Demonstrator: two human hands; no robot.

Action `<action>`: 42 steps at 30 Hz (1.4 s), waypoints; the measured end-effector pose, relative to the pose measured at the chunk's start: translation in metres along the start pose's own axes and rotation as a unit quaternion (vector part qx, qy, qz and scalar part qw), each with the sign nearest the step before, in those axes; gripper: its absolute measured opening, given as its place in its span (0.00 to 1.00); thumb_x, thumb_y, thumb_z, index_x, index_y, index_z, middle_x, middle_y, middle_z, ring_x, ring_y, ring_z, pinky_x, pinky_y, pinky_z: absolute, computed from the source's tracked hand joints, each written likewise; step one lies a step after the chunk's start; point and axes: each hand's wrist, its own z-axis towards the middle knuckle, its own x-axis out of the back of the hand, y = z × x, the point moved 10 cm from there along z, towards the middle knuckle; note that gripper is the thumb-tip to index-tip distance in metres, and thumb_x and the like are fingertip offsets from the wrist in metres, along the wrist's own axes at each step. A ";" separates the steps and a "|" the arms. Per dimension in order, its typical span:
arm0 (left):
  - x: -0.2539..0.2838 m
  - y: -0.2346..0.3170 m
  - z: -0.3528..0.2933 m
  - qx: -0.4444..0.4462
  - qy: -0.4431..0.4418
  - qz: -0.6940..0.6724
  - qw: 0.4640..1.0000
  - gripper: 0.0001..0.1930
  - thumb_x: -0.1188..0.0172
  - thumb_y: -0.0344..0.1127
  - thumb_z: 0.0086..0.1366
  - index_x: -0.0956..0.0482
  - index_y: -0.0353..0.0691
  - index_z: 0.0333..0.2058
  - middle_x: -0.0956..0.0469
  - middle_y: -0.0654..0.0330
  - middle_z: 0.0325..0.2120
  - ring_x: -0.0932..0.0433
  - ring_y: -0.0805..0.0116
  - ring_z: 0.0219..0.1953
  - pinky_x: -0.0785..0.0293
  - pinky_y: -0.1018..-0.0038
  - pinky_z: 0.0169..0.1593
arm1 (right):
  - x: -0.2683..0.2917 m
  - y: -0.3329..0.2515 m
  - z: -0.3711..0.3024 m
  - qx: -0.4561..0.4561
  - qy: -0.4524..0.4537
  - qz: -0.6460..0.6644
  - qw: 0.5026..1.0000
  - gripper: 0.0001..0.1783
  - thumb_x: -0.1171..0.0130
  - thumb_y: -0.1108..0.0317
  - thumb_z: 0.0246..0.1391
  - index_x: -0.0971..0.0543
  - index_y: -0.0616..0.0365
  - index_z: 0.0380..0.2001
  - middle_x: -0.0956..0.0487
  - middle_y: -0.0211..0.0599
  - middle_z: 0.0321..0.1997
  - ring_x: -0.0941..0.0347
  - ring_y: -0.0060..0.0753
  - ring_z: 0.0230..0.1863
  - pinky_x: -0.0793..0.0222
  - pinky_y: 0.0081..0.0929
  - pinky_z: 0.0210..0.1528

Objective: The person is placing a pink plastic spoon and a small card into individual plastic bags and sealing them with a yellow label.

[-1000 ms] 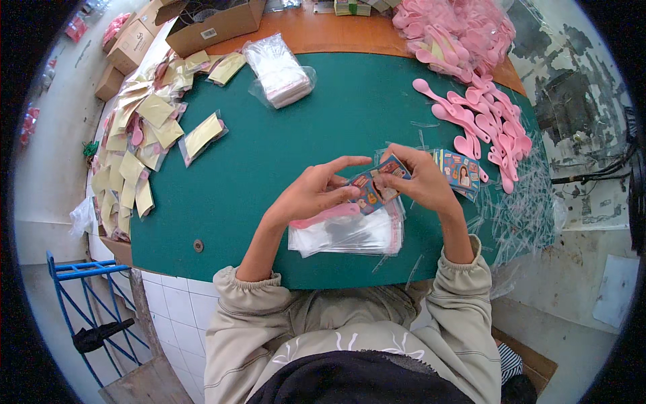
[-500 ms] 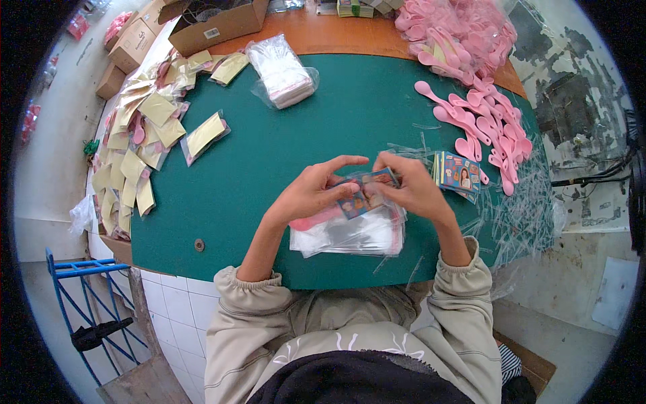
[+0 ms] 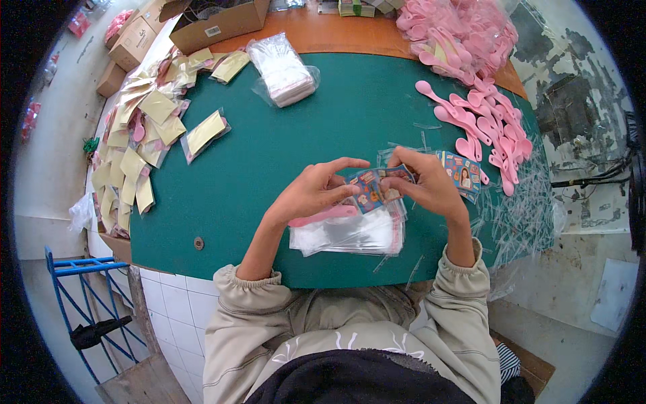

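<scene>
A small printed picture card (image 3: 367, 191), blue with orange, is pinched between my two hands and looks bent. My left hand (image 3: 306, 192) grips its left end between thumb and fingers, the index finger stretched out above. At the other end, my right hand (image 3: 429, 180) presses thumb and fingertips together on the card. Just below lies a stack of clear plastic bags (image 3: 350, 237), with a pink spoon (image 3: 328, 215) on top by my left thumb. A small pile of similar cards (image 3: 464, 176) sits right beside my right hand, partly hidden by it.
Loose pink spoons (image 3: 488, 121) spread at the right, below bagged spoons (image 3: 464, 34). Clear plastic strips (image 3: 518, 212) litter the right edge. Filled packets with cream cards (image 3: 145, 128) heap at the left. A white bag bundle (image 3: 281, 71) and an open cardboard box (image 3: 222, 27) stand farther back.
My right hand has shifted slightly right and up, still pinching the card. The card has moved right with it, and more of the pink spoon shows. My left hand stays almost in place.
</scene>
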 end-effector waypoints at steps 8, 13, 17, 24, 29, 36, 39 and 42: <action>0.001 0.005 -0.001 -0.058 0.013 -0.034 0.998 0.28 0.45 0.33 0.60 0.45 0.39 0.57 0.23 0.59 0.34 0.28 0.80 0.30 0.31 0.81 0.32 | -0.033 0.005 0.006 -0.001 -0.042 0.058 0.997 0.12 0.40 0.66 0.46 0.29 0.61 0.28 0.28 0.28 0.21 0.38 0.15 0.23 0.42 0.18 0.24; 0.004 0.011 -0.003 -0.047 0.058 0.071 0.995 0.35 0.44 0.33 0.59 0.55 0.45 0.61 0.22 0.57 0.26 0.28 0.78 0.25 0.32 0.78 0.28 | -0.034 0.023 0.005 -0.031 -0.073 0.062 0.995 0.11 0.40 0.66 0.43 0.25 0.61 0.29 0.26 0.38 0.21 0.32 0.22 0.23 0.37 0.24 0.26; 0.006 0.012 -0.003 -0.019 0.076 0.123 0.989 0.39 0.44 0.34 0.58 0.60 0.46 0.62 0.22 0.53 0.22 0.28 0.75 0.20 0.32 0.77 0.26 | -0.035 0.023 0.005 -0.013 -0.053 0.145 0.988 0.11 0.42 0.67 0.43 0.24 0.62 0.31 0.24 0.37 0.23 0.32 0.20 0.24 0.37 0.22 0.27; 0.003 0.016 -0.004 -0.035 0.072 0.121 0.989 0.40 0.42 0.34 0.57 0.59 0.45 0.61 0.22 0.55 0.21 0.26 0.73 0.21 0.31 0.76 0.27 | -0.043 0.036 -0.001 -0.068 -0.150 0.079 0.983 0.12 0.41 0.69 0.41 0.23 0.62 0.31 0.23 0.34 0.25 0.34 0.19 0.25 0.39 0.19 0.27; 0.023 0.028 -0.020 -0.119 0.023 0.196 0.973 0.32 0.39 0.31 0.52 0.41 0.44 0.56 0.22 0.57 0.26 0.25 0.75 0.28 0.29 0.77 0.32 | -0.011 0.042 0.003 -0.083 -0.026 0.096 0.992 0.12 0.40 0.70 0.38 0.23 0.61 0.31 0.25 0.30 0.22 0.36 0.18 0.23 0.42 0.18 0.25; 0.029 0.024 -0.022 -0.065 0.010 0.070 0.995 0.31 0.40 0.23 0.50 0.38 0.42 0.54 0.22 0.58 0.30 0.26 0.77 0.32 0.28 0.79 0.37 | -0.019 0.035 0.002 -0.055 -0.038 0.157 0.985 0.08 0.38 0.69 0.40 0.26 0.61 0.20 0.29 0.26 0.19 0.37 0.15 0.23 0.43 0.17 0.24; 0.029 0.033 -0.025 -0.132 0.019 0.099 0.986 0.32 0.39 0.23 0.49 0.38 0.42 0.54 0.22 0.58 0.31 0.26 0.77 0.33 0.29 0.80 0.38 | -0.012 0.039 0.003 -0.099 -0.032 0.182 0.978 0.10 0.37 0.69 0.40 0.22 0.63 0.27 0.25 0.27 0.22 0.36 0.16 0.24 0.41 0.18 0.25; 0.039 0.024 -0.023 -0.071 0.045 0.085 0.993 0.33 0.38 0.24 0.47 0.38 0.41 0.54 0.22 0.58 0.32 0.26 0.77 0.35 0.29 0.80 0.39 | -0.010 0.042 0.003 -0.109 -0.019 0.147 0.983 0.10 0.36 0.69 0.40 0.21 0.64 0.27 0.25 0.26 0.22 0.36 0.15 0.25 0.40 0.18 0.25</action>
